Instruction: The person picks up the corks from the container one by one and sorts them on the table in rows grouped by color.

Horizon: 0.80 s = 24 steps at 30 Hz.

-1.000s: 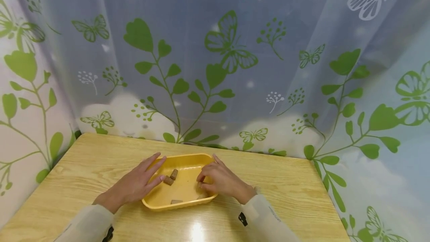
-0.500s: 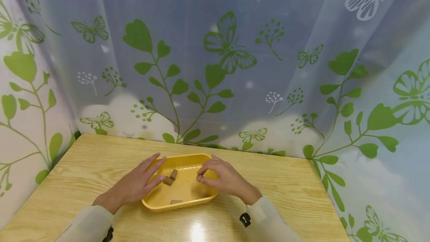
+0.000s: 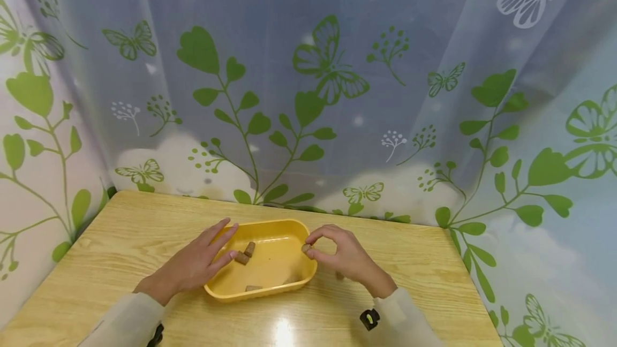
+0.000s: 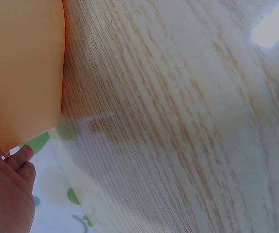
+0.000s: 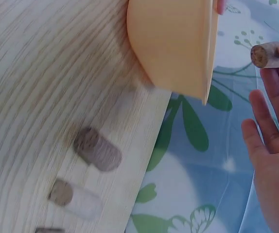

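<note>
While the left hand (image 3: pixel 193 262) is touching the tray (image 3: pixel 270 269) with spread fingers, the right hand (image 3: pixel 351 258) is now carrying a pinched cork (image 3: pixel 306 248) to its rim, leaving three corks (image 3: pixel 249 249) visible inside.

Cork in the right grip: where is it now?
In the head view, the cork is pinched in the right grip by the right end of the yellow tray; the right wrist view shows it at upper right.

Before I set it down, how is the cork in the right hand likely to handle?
The cork, pinched by the right hand, is probably stiff: it shows no bend in the grip. Its round side suggests it may roll when laid down. Its grainy end looks matte, so likely not slippery.
</note>
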Each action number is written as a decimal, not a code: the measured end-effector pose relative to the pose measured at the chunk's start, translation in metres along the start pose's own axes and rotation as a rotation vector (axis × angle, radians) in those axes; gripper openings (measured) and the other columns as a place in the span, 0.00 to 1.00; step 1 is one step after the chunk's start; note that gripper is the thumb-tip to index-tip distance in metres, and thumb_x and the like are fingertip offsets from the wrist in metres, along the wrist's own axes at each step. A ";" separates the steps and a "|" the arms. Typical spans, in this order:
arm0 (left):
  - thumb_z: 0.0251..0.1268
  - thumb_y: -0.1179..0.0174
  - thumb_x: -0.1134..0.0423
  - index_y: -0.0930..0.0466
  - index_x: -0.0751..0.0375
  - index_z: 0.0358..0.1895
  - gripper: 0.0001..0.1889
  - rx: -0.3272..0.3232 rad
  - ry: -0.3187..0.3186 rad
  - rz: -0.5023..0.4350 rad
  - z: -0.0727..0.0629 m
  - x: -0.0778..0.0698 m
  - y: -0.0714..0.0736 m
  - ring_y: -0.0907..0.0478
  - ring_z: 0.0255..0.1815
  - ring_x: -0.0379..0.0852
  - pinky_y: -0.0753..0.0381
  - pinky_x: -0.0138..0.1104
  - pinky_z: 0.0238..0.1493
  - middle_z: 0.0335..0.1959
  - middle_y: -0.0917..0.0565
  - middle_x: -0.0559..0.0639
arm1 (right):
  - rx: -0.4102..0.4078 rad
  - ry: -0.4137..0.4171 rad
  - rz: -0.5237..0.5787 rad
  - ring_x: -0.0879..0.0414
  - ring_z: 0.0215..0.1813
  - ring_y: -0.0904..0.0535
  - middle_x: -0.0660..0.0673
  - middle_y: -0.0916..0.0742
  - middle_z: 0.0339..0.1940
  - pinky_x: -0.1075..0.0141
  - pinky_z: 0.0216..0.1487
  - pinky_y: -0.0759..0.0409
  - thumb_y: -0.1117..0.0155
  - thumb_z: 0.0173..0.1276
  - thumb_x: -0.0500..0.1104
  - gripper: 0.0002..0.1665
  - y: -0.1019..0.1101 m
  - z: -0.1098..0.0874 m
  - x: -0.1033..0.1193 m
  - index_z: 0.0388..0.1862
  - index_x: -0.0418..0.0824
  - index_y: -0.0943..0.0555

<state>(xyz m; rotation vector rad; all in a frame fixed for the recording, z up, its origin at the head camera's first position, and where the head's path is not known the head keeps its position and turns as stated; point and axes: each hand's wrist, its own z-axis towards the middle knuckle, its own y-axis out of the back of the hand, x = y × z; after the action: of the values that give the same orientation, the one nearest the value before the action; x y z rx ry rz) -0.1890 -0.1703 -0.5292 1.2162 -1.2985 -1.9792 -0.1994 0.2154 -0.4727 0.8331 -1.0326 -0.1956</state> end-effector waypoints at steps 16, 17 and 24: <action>0.91 0.52 0.44 0.43 0.57 0.89 0.35 0.018 0.013 -0.020 0.001 0.000 0.000 0.38 0.85 0.71 0.30 0.68 0.78 0.90 0.44 0.64 | -0.128 -0.130 -0.014 0.55 0.58 0.12 0.59 0.09 0.52 0.39 0.69 0.18 0.24 0.76 0.48 0.08 0.030 -0.037 -0.024 0.51 0.56 0.10; 0.91 0.52 0.44 0.43 0.57 0.89 0.35 0.018 0.013 -0.019 0.001 0.000 0.000 0.38 0.85 0.71 0.30 0.68 0.78 0.90 0.44 0.64 | -0.132 -0.141 -0.015 0.55 0.58 0.12 0.59 0.08 0.51 0.39 0.68 0.18 0.24 0.76 0.48 0.08 0.032 -0.040 -0.026 0.51 0.57 0.10; 0.91 0.52 0.44 0.43 0.56 0.89 0.35 0.013 0.014 -0.020 -0.001 0.000 0.000 0.38 0.85 0.71 0.30 0.68 0.78 0.90 0.44 0.64 | -0.170 -0.226 -0.018 0.56 0.59 0.13 0.62 0.09 0.50 0.39 0.69 0.19 0.23 0.75 0.51 0.08 0.042 -0.057 -0.038 0.50 0.59 0.11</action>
<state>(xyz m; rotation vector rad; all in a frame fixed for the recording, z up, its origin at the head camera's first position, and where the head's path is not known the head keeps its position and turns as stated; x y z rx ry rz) -0.1888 -0.1710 -0.5292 1.2515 -1.2993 -1.9754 -0.1824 0.2928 -0.4834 0.6763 -1.2019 -0.3943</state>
